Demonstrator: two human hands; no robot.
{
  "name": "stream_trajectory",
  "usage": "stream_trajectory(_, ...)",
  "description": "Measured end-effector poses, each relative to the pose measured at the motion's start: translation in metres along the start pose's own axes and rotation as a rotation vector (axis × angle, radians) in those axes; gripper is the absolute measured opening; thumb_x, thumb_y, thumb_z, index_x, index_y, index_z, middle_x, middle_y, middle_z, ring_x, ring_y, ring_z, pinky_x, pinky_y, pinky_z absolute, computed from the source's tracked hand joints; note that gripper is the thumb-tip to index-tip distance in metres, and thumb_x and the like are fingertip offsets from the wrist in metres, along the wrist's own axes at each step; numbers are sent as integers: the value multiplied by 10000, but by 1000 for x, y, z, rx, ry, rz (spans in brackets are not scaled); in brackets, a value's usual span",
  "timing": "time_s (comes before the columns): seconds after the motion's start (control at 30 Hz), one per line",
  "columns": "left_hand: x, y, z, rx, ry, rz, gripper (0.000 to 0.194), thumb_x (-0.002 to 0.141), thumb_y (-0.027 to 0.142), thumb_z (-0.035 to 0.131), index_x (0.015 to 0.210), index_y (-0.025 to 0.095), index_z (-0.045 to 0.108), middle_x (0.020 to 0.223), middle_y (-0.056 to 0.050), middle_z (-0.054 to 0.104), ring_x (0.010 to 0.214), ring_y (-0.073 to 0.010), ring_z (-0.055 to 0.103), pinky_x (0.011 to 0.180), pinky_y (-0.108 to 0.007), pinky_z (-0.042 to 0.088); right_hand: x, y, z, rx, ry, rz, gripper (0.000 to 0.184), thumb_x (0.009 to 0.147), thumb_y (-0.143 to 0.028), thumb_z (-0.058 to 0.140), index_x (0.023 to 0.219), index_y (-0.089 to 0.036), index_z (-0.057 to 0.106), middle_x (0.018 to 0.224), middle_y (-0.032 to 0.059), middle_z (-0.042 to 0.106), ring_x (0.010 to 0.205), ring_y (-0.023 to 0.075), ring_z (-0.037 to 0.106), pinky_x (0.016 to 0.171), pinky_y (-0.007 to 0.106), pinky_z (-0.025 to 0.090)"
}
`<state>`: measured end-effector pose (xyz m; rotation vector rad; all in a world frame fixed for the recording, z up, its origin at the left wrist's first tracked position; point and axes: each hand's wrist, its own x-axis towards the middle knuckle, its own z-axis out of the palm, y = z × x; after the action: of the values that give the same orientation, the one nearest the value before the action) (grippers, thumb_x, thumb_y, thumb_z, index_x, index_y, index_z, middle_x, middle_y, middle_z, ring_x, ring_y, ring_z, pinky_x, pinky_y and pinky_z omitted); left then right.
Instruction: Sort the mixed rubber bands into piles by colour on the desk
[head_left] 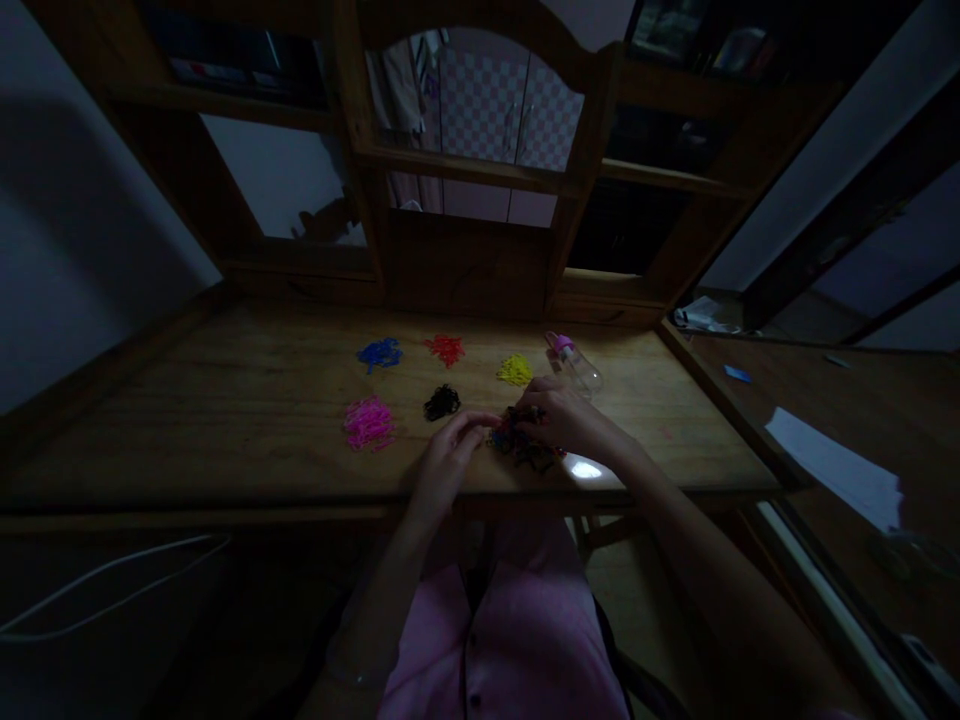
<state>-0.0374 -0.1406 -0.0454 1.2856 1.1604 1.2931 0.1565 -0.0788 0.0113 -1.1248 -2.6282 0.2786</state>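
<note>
My left hand (454, 445) rests at the left edge of a mixed pile of small dark and coloured pieces (529, 450), its fingers bent together; what they pinch is too small to make out. From above, my right hand (559, 412) reaches into the same pile with curled fingers, and its fingertips are partly hidden. Around the hands lie sorted heaps of small pieces: black bands (442, 402), yellow pieces (515, 370), red pieces (446, 349), blue pieces (380, 353) and pink pieces (369, 424).
A clear bottle with a purple cap (577, 365) lies behind my right hand on the wooden desk (247, 420). Wooden shelving (465, 265) rises at the back. White papers (836, 468) lie on a surface to the right, and a white cable (112, 570) hangs lower left.
</note>
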Motion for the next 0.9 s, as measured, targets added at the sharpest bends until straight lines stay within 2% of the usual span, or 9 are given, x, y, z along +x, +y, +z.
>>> stream_trajectory(0.23,-1,1,0,20,-4,-4,240,868,277,501,947,191,711,1036,-53,712,1010,-204,622,911,-297,453,0,11,10,102,64,70,108,838,-185,635,858,-167,739,873,73,672,794,164,598,731,278,443)
stream_trajectory(0.37,-1,2,0,25,-18,4,238,875,286,505,950,192,711,1038,-55,713,1015,-209,621,917,-305,453,-4,17,4,298,89,147,155,863,-285,636,891,-168,734,901,68,687,766,151,602,676,263,455)
stream_trajectory(0.5,-1,3,0,42,-20,15,234,883,273,500,939,198,714,1028,-50,714,1011,-213,620,926,-308,448,-3,26,-3,429,86,207,177,872,-312,629,879,-164,726,945,77,706,759,150,617,663,266,473)
stream_trajectory(0.57,-1,3,0,47,-23,17,235,884,265,496,939,200,715,1025,-47,714,1010,-213,620,931,-309,442,2,30,-3,399,138,226,184,872,-321,634,872,-159,720,926,78,702,724,145,605,651,270,468)
stream_trajectory(0.7,0,0,0,42,-23,22,236,887,265,493,955,204,711,1031,-46,712,1011,-210,621,926,-307,443,19,34,7,192,221,183,149,859,-296,658,874,-166,729,889,67,666,729,146,586,682,278,437)
stream_trajectory(0.9,0,-4,1,48,-15,5,245,883,275,487,936,205,716,1015,-49,716,998,-210,630,893,-303,464,37,40,18,26,56,76,109,846,-222,651,893,-183,741,954,62,674,805,149,603,757,270,409)
